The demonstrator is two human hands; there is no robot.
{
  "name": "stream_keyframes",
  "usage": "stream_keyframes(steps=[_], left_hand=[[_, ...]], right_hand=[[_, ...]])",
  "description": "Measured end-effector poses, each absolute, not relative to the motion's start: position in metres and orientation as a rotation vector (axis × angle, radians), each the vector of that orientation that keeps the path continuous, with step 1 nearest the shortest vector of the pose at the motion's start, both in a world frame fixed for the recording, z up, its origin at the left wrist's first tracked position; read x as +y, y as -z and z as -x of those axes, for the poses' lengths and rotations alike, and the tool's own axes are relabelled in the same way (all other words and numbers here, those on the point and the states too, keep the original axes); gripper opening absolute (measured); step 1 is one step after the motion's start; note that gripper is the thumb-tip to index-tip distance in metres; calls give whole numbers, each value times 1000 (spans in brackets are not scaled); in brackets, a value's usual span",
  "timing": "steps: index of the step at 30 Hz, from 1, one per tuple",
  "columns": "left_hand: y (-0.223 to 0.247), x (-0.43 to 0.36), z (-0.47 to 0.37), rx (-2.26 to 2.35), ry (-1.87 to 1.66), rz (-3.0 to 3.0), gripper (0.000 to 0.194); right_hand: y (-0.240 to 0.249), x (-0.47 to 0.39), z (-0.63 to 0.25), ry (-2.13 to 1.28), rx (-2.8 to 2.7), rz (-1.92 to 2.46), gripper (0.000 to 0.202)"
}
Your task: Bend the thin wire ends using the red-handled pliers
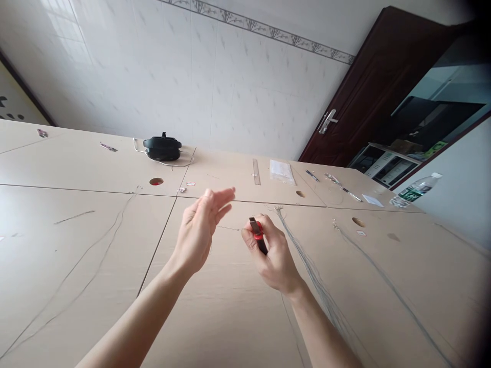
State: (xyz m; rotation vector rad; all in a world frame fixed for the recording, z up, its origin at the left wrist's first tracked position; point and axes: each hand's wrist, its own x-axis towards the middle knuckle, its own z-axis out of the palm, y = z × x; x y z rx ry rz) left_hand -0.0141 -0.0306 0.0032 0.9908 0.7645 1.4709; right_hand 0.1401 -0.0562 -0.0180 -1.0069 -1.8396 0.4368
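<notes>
My right hand (274, 250) is closed around a small red-and-black tool (259, 232) with a dark metal tip pointing up and away; its exact kind I cannot make out. A thin wire (229, 228) stretches leftward from beside my right thumb toward my left hand (199, 230). My left hand is raised over the table with its fingers stretched out, and nothing shows in it. Whether the wire touches its far side is hidden. Just right of my right hand lies a bundle of thin grey wires (307, 260), its tipped ends pointing to the back.
Another wire bundle (383, 276) lies farther right, and loose wires (95, 245) curve on the left. Along the back are a black case (163, 148) with a white cord, a ruler (256, 172), a plastic bag (282, 171), a pen (312, 175) and a bottle (416, 191). The table (215, 317) has round holes.
</notes>
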Motion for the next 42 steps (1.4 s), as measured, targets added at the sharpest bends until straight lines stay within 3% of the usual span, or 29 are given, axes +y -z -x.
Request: stream_keyframes(steps=[6,15,23,42], left_hand=[[-14,-43,11,960,-1142,-1389,40],[-7,-44,10,1068,-1024,-1370,33],[-5,-44,9,1074,-1062,-1260,15],[-1,-43,3,1058,-1127,-1254,15]], right_hand=[[18,-56,-144,-394,-1828,1012,13],[19,-53,-144,-343,-1803,1005,14],[20,-52,-144,-304,-1808,983,13],[21,-51,-144,-313,-1774,1010,14]])
